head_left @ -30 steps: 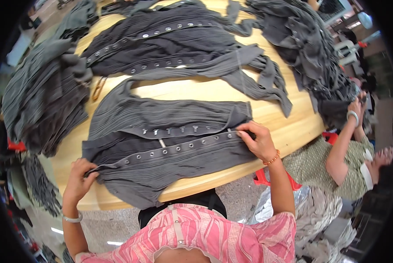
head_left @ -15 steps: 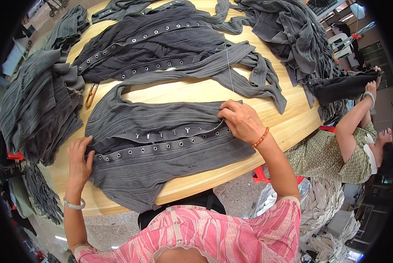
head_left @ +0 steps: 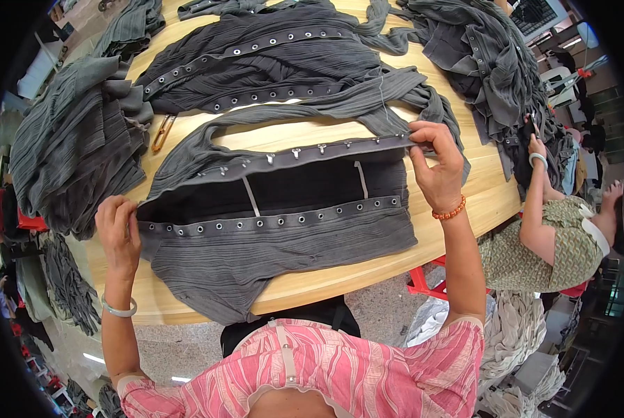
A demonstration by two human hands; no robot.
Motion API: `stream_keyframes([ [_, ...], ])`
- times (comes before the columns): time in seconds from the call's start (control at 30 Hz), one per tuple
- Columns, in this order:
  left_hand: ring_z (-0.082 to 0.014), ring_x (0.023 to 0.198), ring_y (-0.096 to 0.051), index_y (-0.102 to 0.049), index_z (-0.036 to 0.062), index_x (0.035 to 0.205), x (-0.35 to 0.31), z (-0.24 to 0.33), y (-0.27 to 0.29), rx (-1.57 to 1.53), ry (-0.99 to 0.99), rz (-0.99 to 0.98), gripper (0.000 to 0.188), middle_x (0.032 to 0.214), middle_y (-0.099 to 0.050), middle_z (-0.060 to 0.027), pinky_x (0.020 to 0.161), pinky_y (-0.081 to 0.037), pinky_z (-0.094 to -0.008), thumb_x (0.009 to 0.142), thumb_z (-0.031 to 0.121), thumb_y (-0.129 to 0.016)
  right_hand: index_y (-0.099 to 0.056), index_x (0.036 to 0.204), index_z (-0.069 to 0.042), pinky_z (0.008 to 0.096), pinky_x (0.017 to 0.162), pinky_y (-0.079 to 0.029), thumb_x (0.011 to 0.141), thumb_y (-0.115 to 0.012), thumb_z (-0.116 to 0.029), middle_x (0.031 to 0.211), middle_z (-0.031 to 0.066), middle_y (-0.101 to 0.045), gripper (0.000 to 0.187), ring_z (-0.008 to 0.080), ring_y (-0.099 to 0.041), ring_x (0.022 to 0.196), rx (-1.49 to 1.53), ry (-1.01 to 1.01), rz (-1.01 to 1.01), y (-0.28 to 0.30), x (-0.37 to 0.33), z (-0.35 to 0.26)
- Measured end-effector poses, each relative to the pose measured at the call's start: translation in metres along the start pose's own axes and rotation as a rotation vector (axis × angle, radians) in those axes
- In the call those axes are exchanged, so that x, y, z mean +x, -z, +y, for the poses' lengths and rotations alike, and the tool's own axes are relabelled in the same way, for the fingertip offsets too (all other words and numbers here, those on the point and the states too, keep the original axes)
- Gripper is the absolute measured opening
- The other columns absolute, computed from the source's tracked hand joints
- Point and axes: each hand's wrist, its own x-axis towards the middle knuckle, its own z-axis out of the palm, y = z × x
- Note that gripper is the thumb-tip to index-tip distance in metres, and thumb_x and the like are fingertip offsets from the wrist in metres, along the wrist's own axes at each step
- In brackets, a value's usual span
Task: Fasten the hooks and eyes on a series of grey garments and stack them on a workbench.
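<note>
A dark grey pleated garment (head_left: 270,244) with rows of metal eyelets and hooks lies on the round wooden table (head_left: 465,202). My right hand (head_left: 437,164) pinches the right end of its upper hooked band and holds it lifted, so the black inside shows. My left hand (head_left: 117,233) grips the left end of the lower eyelet band at the table's near edge.
More grey garments lie across the table: one spread flat at the back (head_left: 277,63), a heap at the left (head_left: 75,146), another pile at the right (head_left: 493,70). Small snips (head_left: 160,132) lie near the left heap. Another person (head_left: 549,223) sits at the right.
My right hand has lifted the upper band up and away, opening the garment. My left hand has taken hold of the left end of the lower band.
</note>
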Motion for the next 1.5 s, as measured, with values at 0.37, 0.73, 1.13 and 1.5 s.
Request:
stream_keyframes([
  [0.37,-0.0357,0.105,-0.056,-0.062,0.0009,0.109,-0.029,0.009,-0.005,0.030,-0.032,-0.168,0.028,0.112,-0.059,-0.0166,0.094,-0.042,-0.0447,0.082,-0.004,-0.064,-0.065,0.095,-0.006,0.0331,0.061,-0.049,0.081,-0.074,-0.008,0.094,0.0081,-0.064,0.016,0.0227,-0.060,0.067,-0.355,-0.317,-0.202,0.004,-0.092,0.013],
  [0.73,-0.0421,0.117,-0.049,-0.059,0.0027,0.117,-0.082,0.090,0.014,-0.317,-0.012,-0.481,0.052,0.129,-0.051,-0.0216,0.098,-0.039,-0.0492,0.070,0.010,-0.080,-0.067,0.085,-0.006,0.0365,0.069,-0.053,0.077,-0.081,-0.028,0.084,0.0109,-0.066,0.028,0.0244,-0.066,0.075,-0.155,-0.679,-0.310,0.001,-0.113,-0.003],
  [1.13,-0.0433,0.129,-0.043,-0.056,0.0052,0.126,-0.099,0.095,0.011,-0.287,-0.051,-0.466,0.058,0.143,-0.043,-0.0224,0.106,-0.032,-0.0546,0.077,0.028,-0.077,-0.060,0.091,-0.007,0.0346,0.062,-0.049,0.086,-0.074,-0.017,0.074,0.0072,-0.062,0.019,0.0234,-0.060,0.067,-0.125,-0.597,0.001,0.001,-0.123,0.003],
  [1.5,-0.0373,0.133,-0.043,-0.060,0.0131,0.125,-0.107,0.104,0.033,-0.323,-0.091,-0.587,0.058,0.143,-0.047,-0.0185,0.111,-0.028,-0.0548,0.078,0.041,-0.077,-0.061,0.101,-0.008,0.0387,0.057,-0.046,0.092,-0.065,-0.012,0.067,0.0110,-0.062,0.010,0.0264,-0.060,0.057,-0.270,-0.543,-0.074,0.004,-0.135,0.023],
])
